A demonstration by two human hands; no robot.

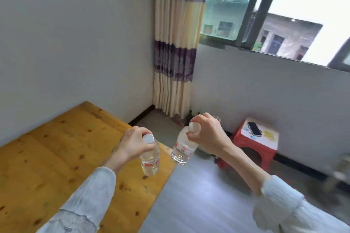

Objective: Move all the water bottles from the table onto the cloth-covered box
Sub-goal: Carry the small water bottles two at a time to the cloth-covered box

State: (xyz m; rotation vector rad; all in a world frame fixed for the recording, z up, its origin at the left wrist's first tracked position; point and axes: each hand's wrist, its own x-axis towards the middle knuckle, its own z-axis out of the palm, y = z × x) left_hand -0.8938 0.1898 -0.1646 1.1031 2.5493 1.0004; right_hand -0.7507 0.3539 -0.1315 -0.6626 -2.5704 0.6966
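Fingers of left hand (132, 144) and right hand (206, 134) are gripping clear plastic water bottles (150, 159) by the caps, carrying them off the yellow wooden surface (56, 147); the cloth-covered box, unseen, needs finding next.

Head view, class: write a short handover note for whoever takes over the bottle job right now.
Left hand grips a water bottle by its neck, above the wooden table.
Right hand grips a second bottle by its cap, out over the floor.
Done: both bottles lifted; no other bottles show on the visible table.
Left: the cloth-covered box is out of view; find it and set both bottles on it.
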